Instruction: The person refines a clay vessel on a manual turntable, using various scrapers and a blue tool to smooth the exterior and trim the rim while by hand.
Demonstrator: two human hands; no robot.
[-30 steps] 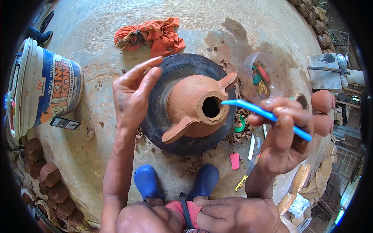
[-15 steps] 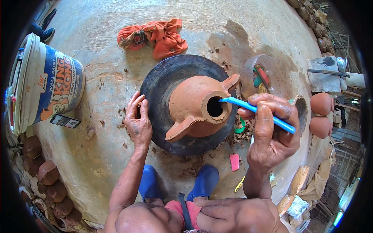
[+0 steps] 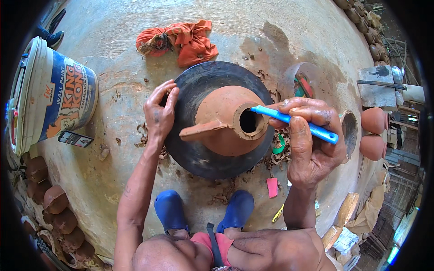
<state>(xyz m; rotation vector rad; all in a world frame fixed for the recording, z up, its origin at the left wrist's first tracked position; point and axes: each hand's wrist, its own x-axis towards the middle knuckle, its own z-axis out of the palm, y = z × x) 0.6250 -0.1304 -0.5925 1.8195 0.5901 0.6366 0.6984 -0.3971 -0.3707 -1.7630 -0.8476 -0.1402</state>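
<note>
A terracotta pot (image 3: 214, 108) with a round open mouth and a protruding handle rests on a dark turntable (image 3: 203, 162). My left hand (image 3: 159, 110) is at the turntable's left edge, its fingers curved and slightly apart, holding nothing. My right hand (image 3: 314, 153) grips a blue plastic tool (image 3: 280, 118); the tool's tip reaches the rim of the mouth, where it seems to touch. The second handle is largely hidden behind the pot's neck and my fingers. Clay scraps (image 3: 285, 156) lie around the turntable.
A paint bucket (image 3: 68, 90) and phone (image 3: 74, 138) stand left. An orange cloth (image 3: 196, 45) lies behind. Right are a clear tub (image 3: 294, 70), clay pots (image 3: 374, 119) and a concrete block (image 3: 375, 92). More pots (image 3: 56, 198) line the lower left. Another person's foot (image 3: 53, 39) shows upper left.
The turntable and pot have turned, swinging the near handle leftward and upward. My left hand dropped, then rose along the edge. My right hand moved slightly left and up with the tool.
</note>
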